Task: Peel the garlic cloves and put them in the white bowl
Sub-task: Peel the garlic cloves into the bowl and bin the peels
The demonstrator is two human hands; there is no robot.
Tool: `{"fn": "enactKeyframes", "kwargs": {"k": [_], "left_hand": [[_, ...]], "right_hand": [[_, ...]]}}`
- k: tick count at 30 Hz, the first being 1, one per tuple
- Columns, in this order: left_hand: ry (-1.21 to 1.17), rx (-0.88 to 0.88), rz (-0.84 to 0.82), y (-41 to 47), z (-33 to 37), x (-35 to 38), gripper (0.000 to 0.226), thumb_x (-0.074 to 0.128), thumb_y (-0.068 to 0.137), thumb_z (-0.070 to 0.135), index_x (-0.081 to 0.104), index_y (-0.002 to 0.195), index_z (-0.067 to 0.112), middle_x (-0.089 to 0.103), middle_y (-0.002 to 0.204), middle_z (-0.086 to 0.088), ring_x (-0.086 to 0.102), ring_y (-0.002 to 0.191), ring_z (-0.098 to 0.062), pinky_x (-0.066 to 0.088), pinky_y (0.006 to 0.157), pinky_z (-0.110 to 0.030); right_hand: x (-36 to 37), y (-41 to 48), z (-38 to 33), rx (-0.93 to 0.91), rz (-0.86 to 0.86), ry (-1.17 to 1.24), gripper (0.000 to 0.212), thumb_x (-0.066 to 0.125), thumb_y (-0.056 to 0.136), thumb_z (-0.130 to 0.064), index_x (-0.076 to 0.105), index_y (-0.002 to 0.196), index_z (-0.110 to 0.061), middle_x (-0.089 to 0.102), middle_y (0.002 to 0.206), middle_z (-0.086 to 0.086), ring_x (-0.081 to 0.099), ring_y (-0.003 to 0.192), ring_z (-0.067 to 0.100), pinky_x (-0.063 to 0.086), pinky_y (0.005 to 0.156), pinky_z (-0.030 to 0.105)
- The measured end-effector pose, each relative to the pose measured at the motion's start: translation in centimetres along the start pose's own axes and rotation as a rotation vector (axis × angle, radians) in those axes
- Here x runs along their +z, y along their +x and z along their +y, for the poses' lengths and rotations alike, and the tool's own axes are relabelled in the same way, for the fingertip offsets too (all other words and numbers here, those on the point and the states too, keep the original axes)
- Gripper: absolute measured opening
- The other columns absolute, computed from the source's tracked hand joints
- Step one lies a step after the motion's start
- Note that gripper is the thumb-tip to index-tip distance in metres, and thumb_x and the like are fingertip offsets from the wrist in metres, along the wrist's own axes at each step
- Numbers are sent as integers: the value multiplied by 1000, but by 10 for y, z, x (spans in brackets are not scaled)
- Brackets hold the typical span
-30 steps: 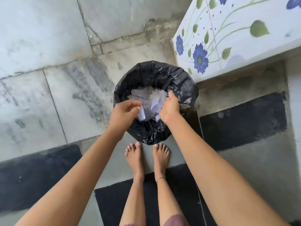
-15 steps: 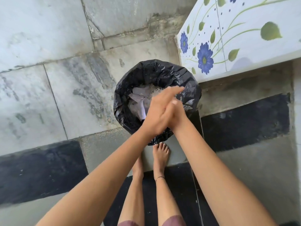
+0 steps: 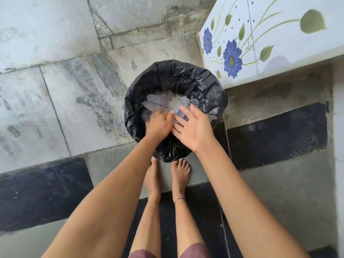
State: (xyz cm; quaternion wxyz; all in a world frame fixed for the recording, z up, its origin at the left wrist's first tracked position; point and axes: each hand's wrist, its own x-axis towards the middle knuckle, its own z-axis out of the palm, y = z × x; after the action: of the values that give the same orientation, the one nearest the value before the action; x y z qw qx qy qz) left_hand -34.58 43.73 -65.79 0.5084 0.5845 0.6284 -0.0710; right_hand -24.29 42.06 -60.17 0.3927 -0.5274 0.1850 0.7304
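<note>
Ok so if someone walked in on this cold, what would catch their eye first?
First, the round bin lined with a crinkled black plastic bag, centre frame on the grey stone floor, with pale papery scraps inside. Just above it two bare hands meet: the right hand palm-up and spread, the blurred left hand at its fingertips. Upper right, a white tiled surface painted with blue flowers stands out.

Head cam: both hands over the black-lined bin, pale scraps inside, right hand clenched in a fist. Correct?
Not quite. In the head view the right hand is open, palm up with fingers spread, not a fist. The rest holds: it and the left hand are over the black-lined bin, pale scraps inside.
</note>
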Motion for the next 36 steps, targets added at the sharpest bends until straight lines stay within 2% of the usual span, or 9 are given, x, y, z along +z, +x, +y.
{"fn": "enactKeyframes", "kwargs": {"k": [2,5,8,10,14,18,23,28,36], "left_hand": [[-53,-18,98,4,-6,-16,36,31,101,32,60,108,11,56,121,-9,46,122,-28,37,94,-38],[-197,-26,232,-10,3,-29,31,36,98,38,58,91,17,61,89,-2,57,91,-23,35,66,-30],[-183,-36,291,-49,13,-48,29,47,95,35,62,115,21,67,109,0,61,101,-17,49,76,-33],[-148,1,299,-82,30,-67,31,50,94,32,60,121,22,64,119,0,59,110,-17,49,84,-31],[-63,160,282,-162,93,-123,38,53,94,32,54,130,20,58,130,-2,54,118,-17,37,84,-22],[12,286,329,-268,139,-174,41,54,93,30,51,132,19,57,132,-1,56,112,-21,40,85,-28],[78,508,424,-392,196,-201,39,57,91,26,53,129,18,56,132,1,54,116,-22,37,87,-24],[148,782,479,-497,247,-193,40,61,89,25,56,128,17,54,136,1,52,122,-20,39,99,-32],[189,1066,385,-620,318,-96,34,60,91,26,59,124,19,58,130,3,58,115,-20,46,92,-32]], "right_hand": [[-7,-5,3,-90,67,-183,47,32,100,-38,39,140,-15,47,140,6,44,129,23,34,98,32],[-14,-15,5,-415,285,-670,40,39,100,-25,39,139,-15,47,139,3,47,123,16,35,99,26],[-19,-34,6,-580,324,-1226,45,43,98,-23,37,142,-12,43,144,4,41,130,17,31,108,34],[-12,-62,1,-652,374,-1426,48,46,97,-26,37,143,-13,41,146,3,38,133,19,29,109,37],[37,-153,-23,-853,334,-1405,47,47,97,-24,40,141,-12,44,144,3,41,132,20,30,108,35],[70,-275,-13,-1084,335,-1425,45,52,94,-17,45,136,-5,50,138,9,47,126,25,35,106,37],[66,-423,4,-1312,469,-1322,41,56,91,-11,51,130,-2,56,131,11,53,119,27,37,99,32],[35,-546,24,-1515,595,-1180,41,56,89,-15,54,128,-4,57,130,10,55,118,26,42,95,31],[-99,-700,58,-1719,959,-985,37,62,85,-9,60,121,-3,64,119,12,62,106,29,49,88,37]]}}
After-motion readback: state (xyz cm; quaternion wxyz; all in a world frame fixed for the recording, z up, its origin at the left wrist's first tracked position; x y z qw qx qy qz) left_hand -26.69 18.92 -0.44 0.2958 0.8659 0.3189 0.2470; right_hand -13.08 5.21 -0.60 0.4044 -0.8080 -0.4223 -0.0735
